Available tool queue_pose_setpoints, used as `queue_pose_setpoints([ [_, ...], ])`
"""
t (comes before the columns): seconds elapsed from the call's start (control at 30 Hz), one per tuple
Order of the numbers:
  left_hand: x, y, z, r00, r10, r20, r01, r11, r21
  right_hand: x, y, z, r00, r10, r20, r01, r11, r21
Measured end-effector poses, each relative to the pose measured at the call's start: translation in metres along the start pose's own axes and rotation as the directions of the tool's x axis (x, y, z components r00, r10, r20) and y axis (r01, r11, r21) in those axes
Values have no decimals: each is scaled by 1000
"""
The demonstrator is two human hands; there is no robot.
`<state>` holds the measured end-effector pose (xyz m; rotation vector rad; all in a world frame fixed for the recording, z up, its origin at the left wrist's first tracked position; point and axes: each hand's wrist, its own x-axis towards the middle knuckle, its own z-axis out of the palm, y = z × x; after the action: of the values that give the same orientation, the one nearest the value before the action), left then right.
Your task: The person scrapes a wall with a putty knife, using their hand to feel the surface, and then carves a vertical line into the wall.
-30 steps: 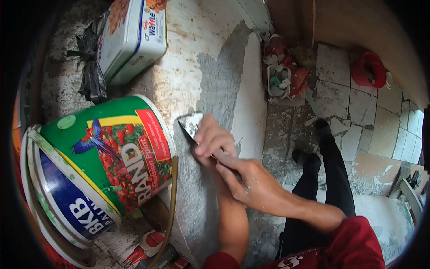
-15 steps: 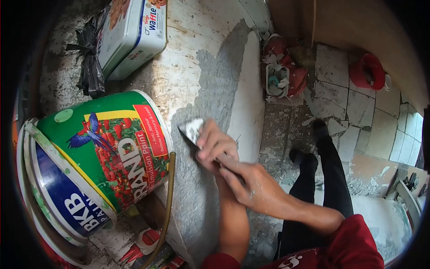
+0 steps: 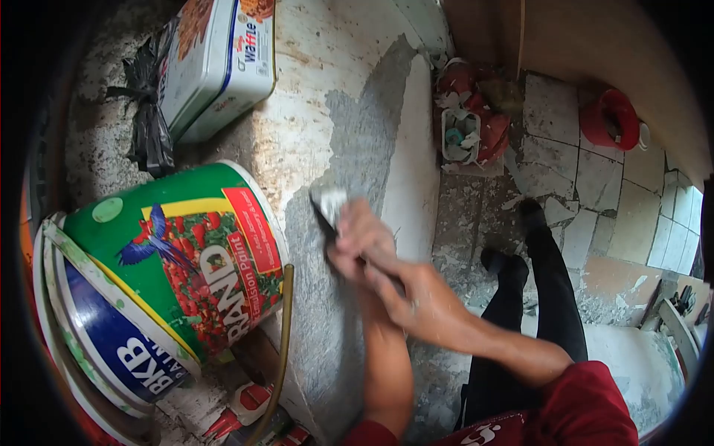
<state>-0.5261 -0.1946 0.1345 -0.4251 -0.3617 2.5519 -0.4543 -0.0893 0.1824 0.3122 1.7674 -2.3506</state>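
Note:
A flat scraper (image 3: 327,205) with a whitish, smeared blade rests against the grey bare patch (image 3: 361,149) of a white-coated surface. My left hand (image 3: 363,239) is closed around it close behind the blade, slightly blurred. Below and to the right, my right hand (image 3: 413,293) wraps the handle, its fingers touching my left hand. The handle is mostly hidden by the fingers. To the left of the blade lies a tilted green and blue paint bucket (image 3: 160,260).
A waffle tin (image 3: 216,67) and a black plastic bag (image 3: 149,104) stand at upper left. A curved hose (image 3: 285,334) hangs beside the bucket. On the tiled floor are a container with debris (image 3: 461,137) and a red bucket (image 3: 610,120).
Both hands and the scraper have shifted slightly right across the grey patch, the blade now more steeply angled. The paint bucket and tin sit a little lower in view.

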Motion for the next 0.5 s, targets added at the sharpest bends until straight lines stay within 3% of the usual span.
queue_pose_setpoints([
  [0.03, 17, -5, 7, 999, 44, -22, -44, 999, 5, 7, 0, 1, 996, -66, -59, 67, 997, 27],
  [0.1, 36, -5, 9, 998, 26, -57, -23, 998, 56, 10, -4, -6, 999, -21, -31, 22, 1000, 2],
  [0.17, 23, -1, -3, 999, 33, 14, -34, 997, 64, 8, -10, -16, 1000, 27, -7, -27, 999, -26],
  [0.2, 14, 1, -8, 998, 28, 51, -32, 997, 66, 0, 6, -13, 999, -45, 29, 47, 998, -48],
  [0.27, 7, 0, -10, 997, 67, 45, -69, 997, 34, -2, 4, -13, 998, -50, 40, 52, 997, -50],
  [0.33, 9, -3, -7, 997, 69, 41, -70, 997, 16, 6, -10, -18, 996, 51, 77, -45, 995, -87],
  [0.43, 24, -7, -8, 994, 92, 56, -94, 995, 30, 9, -2, -24, 996, 24, 84, -14, 993, -118],
  [0.5, 16, -10, -9, 989, 138, 57, -139, 990, 14, -1, 8, -18, 996, -80, 42, 83, 992, -91],
])
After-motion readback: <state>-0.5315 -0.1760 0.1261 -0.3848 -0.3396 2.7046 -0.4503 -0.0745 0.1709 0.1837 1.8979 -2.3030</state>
